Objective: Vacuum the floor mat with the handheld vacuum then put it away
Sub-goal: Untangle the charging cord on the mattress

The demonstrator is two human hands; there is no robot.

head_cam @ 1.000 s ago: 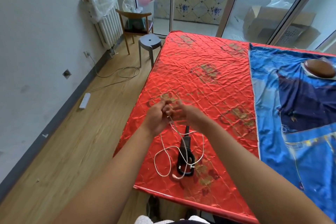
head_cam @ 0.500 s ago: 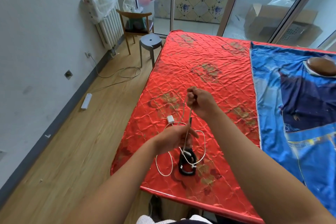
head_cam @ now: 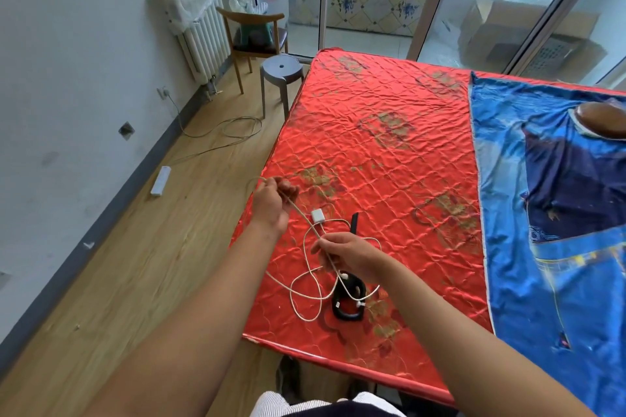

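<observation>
A: First, containers. What was logged?
B: One open cardboard box (head_cam: 528,34) stood behind the glass door. Its contents could not be made out.
A: Position of the handheld vacuum (head_cam: 349,296)?
B: It lay on the red quilted mat (head_cam: 389,152), close to the mat's near edge. The right hand (head_cam: 349,254) hung over its middle and hid part of the body.
A: Orientation?
B: Long axis ran away from the person, almost straight. The narrow nozzle pointed to the far end; the looped handle lay nearest the person.
A: Appearance?
B: Black, glossy, slim, with a handle that formed a closed loop. A white cable (head_cam: 305,298) lay in loose coils over and beside it, and some strands crossed the handle. A small white plug block (head_cam: 318,215) rested on the mat just left of the nozzle.
A: Grip, each hand?
B: The left hand (head_cam: 272,205) pinched the cable between thumb and fingers, above the mat's left edge. The right hand's grip pinched the same cable lower down, fingers curled. The strand ran straight between the two.
A: Anything else?
B: A blue cloth (head_cam: 542,247) covered the mat's right side.
</observation>
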